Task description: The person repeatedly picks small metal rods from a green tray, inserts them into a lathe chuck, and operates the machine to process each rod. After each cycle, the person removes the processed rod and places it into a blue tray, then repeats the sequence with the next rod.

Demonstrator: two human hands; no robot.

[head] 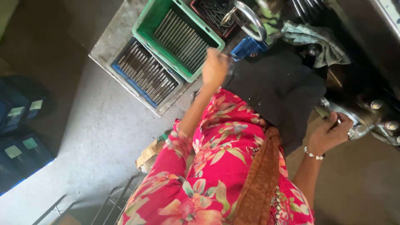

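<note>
Partly hidden: machine (366, 108), cut off at frame edge. Right hand (330, 133) closed on machine lever (333, 121). Left hand (214, 68) loosely curled beside green crate (143, 25) of metal rods (183, 39); contents, if any, unclear.

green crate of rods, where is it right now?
In the head view, the green crate sits top centre on the grey bench, overlapping the blue tray of rods, just left of the left hand.

You have one view only, worn on your head, looking steeply down and close over your lap, crates (179, 37) and floor (100, 133).
</note>
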